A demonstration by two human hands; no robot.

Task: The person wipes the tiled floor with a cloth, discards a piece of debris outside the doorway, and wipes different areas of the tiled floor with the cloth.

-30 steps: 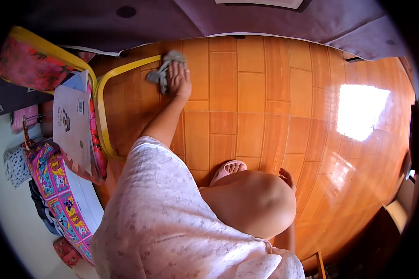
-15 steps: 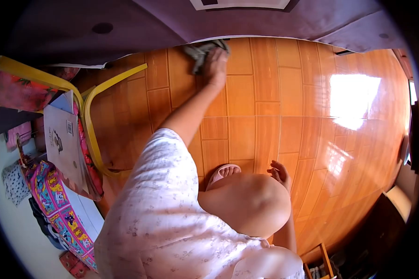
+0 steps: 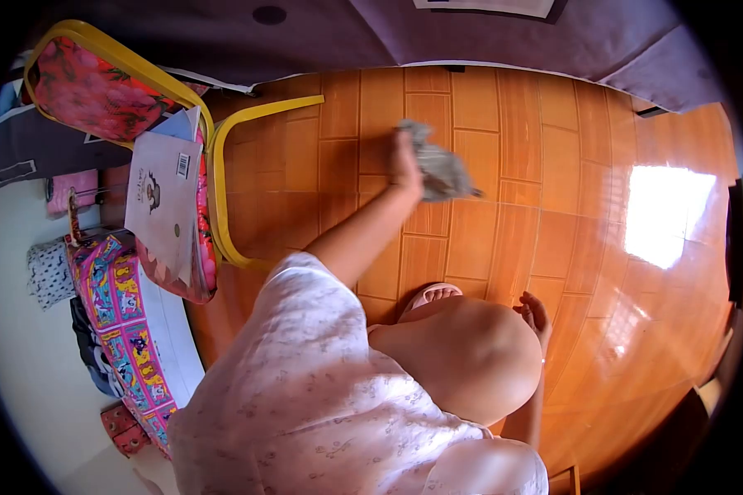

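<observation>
My left hand [image 3: 405, 167] reaches out over the tiled floor [image 3: 475, 239], its fingers closed on a crumpled grey cloth [image 3: 444, 172]. The cloth bunches out to the right of the hand and lies at floor level. Beside my bent bare knee [image 3: 479, 351], my right hand [image 3: 534, 316] hangs with loosely curled fingers slightly apart and nothing visible in it. A pink slipper [image 3: 431, 297] on my foot shows just past the knee.
At left stands a yellow-framed chair [image 3: 219, 177] with a floral cushion and books [image 3: 161, 194] on it. A dark cloth cover [image 3: 487, 41] hangs along the far edge. A colourful patterned fabric [image 3: 132, 330] lies at lower left. Bright light reflects off the floor at right.
My left hand has drawn the cloth back from beneath the dark cover's edge, toward me and to the right. The view has shifted, so the chair sits further right.
</observation>
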